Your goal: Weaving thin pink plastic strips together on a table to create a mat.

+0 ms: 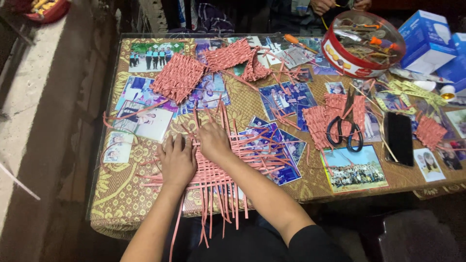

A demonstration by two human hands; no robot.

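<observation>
Both hands lie flat, fingers spread, on a half-woven mat of pink paper strips [228,165] at the near edge of the bench [116,194]. Neither pinches anything. The left hand [177,162] presses on the mat's left part, and the right hand [213,141] sits just beside it, slightly further away, on the upper middle of the weave. Loose strip ends fan out from under both hands, and several hang over the bench edge toward the person.

Beyond the left hand rests a finished square pink woven panel [178,77]. Beyond the right hand lie two more pink woven pieces [235,57], overlapping.

To the right of the right hand, well apart, black-handled scissors [344,133] lie on small pink woven pieces [323,121]. Further right is a black phone [400,138], face up.

Far beyond and to the right of the right hand stands a round red-and-white tin [340,54], open, holding a jumble of tools; orange handles show among them, the rest is too tangled to tell. Right of the tin sit blue and white cardboard boxes [427,41], closed. Another person's hands [323,6] show behind the tin at the bench's far side.

Printed photographs [354,170] lie spread under the glass bench top all around the hands.
</observation>
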